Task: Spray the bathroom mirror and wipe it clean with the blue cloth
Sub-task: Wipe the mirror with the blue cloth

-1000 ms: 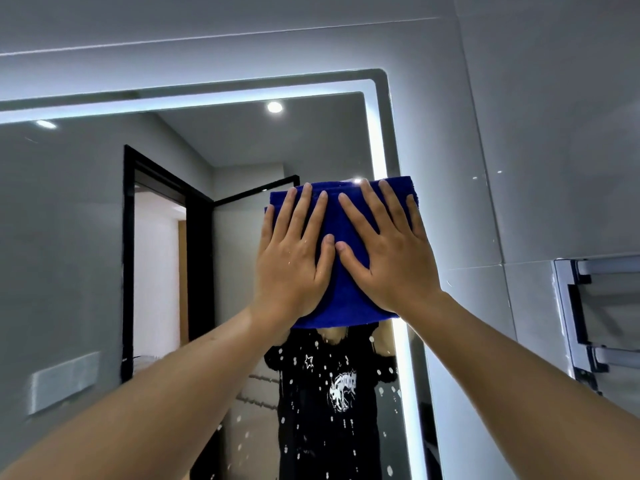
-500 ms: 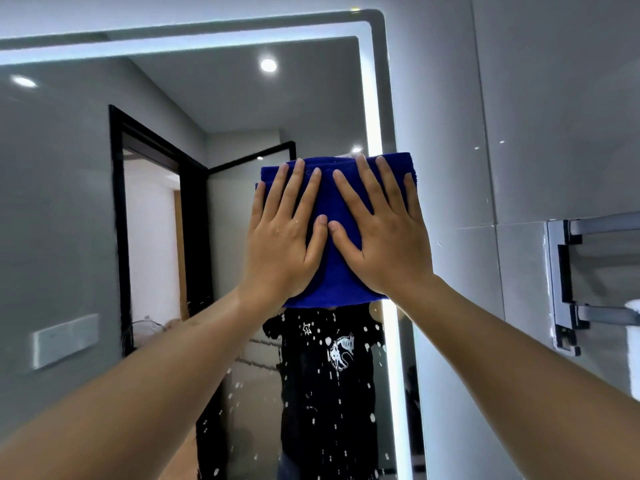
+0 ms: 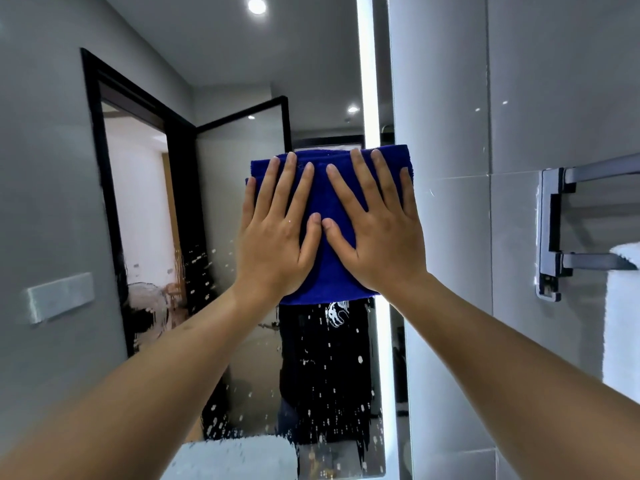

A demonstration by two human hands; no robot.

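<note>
From the head camera there are two hands, one blue cloth and one mirror. The blue cloth point(image 3: 329, 216) is folded and sits in the middle of the frame, flat against the mirror point(image 3: 69, 168), close to the mirror's lit strip point(image 3: 367, 81) on its right side. The left hand point(image 3: 273, 237) lies on the left half of the cloth and the right hand point(image 3: 381, 233) lies on the right half. Both hands are spread flat with straight fingers, pressing the cloth onto the glass. The two thumbs touch in the middle. The cloth shows above the fingertips, between the hands and below the palms.

Many small white drops point(image 3: 325, 393) dot the mirror in the lower middle of the frame, under the cloth. At the right edge, one metal towel rack point(image 3: 550, 233) hangs on the grey wall tiles with one white towel point(image 3: 623, 323) on it.
</note>
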